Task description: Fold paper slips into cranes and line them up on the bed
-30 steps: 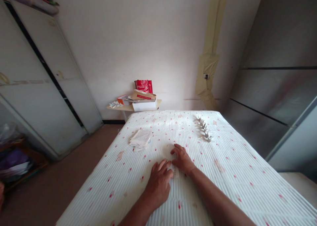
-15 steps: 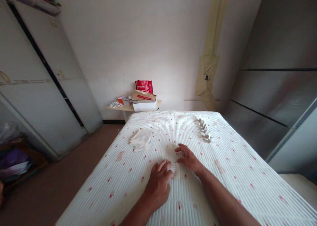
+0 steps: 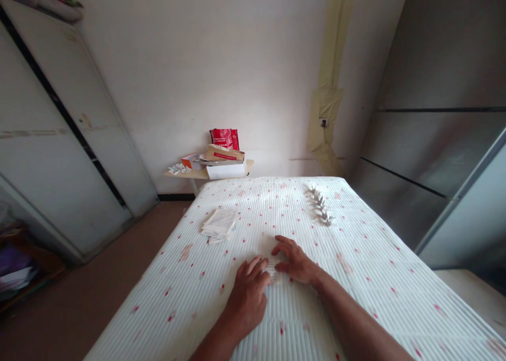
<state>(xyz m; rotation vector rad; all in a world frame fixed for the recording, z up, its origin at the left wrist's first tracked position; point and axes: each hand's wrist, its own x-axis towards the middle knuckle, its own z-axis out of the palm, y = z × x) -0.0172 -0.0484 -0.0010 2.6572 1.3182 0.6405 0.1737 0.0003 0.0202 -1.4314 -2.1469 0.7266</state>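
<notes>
A small piece of printed paper (image 3: 275, 273) lies on the bedspread between my hands. My left hand (image 3: 250, 290) rests palm down over its left edge, fingers extended and pressing on it. On the other side, my right hand (image 3: 294, 260) is spread, with the thumb at the paper's upper right edge and the other fingers reaching past its top. Part of the sheet is hidden under my left fingers. A stack of printed paper sheets (image 3: 220, 223) sits farther off to the left. Several folded paper cranes (image 3: 320, 205) form a line at the far right.
The bed has a white ribbed bedspread (image 3: 166, 308) with red flecks. Beyond its far edge, a small table (image 3: 200, 174) carries a white box (image 3: 227, 169), a red bag (image 3: 224, 138) and more folded paper pieces (image 3: 179, 168). Cabinets (image 3: 51, 139) flank the left side.
My right hand has come down and closer to my left, its thumb now at the paper. My left hand stays on the sheet. The whole view has shifted slightly.
</notes>
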